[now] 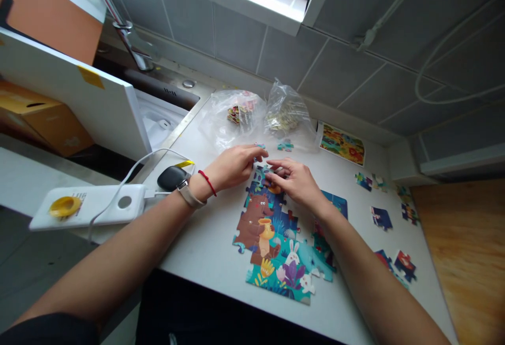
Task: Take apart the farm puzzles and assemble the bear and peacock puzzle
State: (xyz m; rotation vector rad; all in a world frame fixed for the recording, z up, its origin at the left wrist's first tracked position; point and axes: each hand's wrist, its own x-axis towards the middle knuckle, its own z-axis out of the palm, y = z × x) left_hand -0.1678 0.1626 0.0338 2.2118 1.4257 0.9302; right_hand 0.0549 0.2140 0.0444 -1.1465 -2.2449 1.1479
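A partly joined jigsaw puzzle (256,213) with a brown bear, a white rabbit and flowers lies on the white countertop (205,240). Just above its top left edge is my left hand (239,163), wearing a red string and a watch; its fingers are curled and I cannot make out anything in them. My right hand (294,182) bends over the puzzle's top, thumb and fingers close together near an orange-patterned part; whether a piece is between them is unclear. A teal piece (285,145) lies beyond my hands.
Clear plastic bags of pieces (239,116) stand near the wall. A picture card (342,143) and loose pieces (381,218) lie to the right. At left are a black rounded object (172,178), a white power strip (94,205) with yellow tape, a cable and a sink (158,90).
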